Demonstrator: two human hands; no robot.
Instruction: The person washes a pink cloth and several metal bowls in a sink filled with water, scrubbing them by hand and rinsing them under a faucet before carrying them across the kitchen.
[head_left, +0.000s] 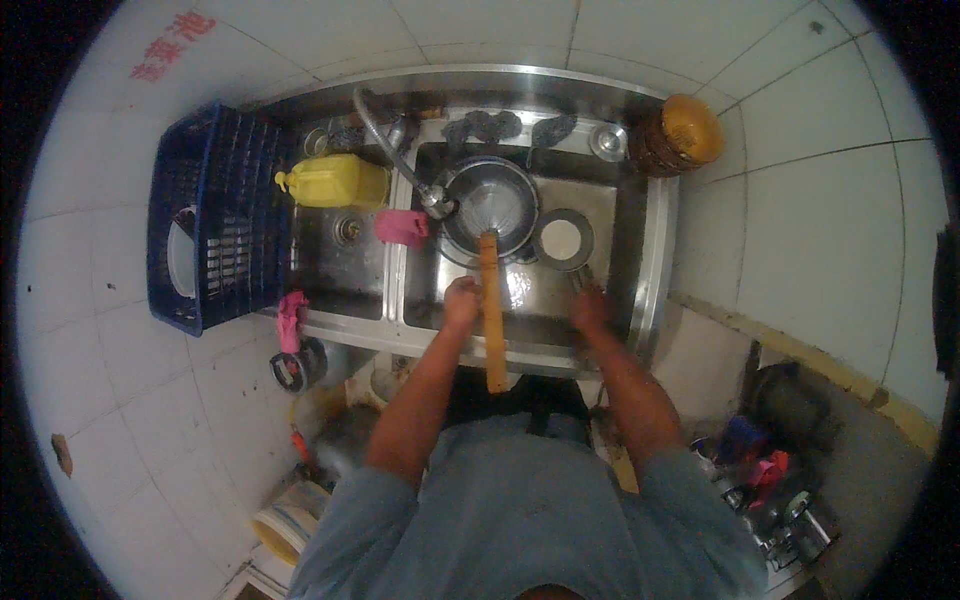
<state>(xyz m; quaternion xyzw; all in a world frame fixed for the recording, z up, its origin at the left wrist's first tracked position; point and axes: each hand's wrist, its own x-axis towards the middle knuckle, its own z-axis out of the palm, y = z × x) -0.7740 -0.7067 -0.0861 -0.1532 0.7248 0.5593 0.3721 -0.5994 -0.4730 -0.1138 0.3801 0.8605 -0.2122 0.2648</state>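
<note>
Water runs from a flexible metal faucet (437, 201) into a round metal basin (499, 195) in the right sink compartment. A long flat wooden strip (491, 315) lies from the basin over the sink's front edge. My left hand (463, 301) is beside the strip's left side, fingers curled; whether it grips anything is unclear. My right hand (589, 306) is closed on the handle of a round metal strainer (565, 238), which is right of the basin and has a pale round centre. A pink cloth (402, 227) hangs over the divider between the sink compartments.
A yellow jug (341, 181) lies in the left compartment. The blue plastic crate (199, 319) stands at its left. Dark scouring pads (491, 126) and a metal lid (608, 142) are on the back ledge, with stacked brown baskets (686, 135) at the back right corner.
</note>
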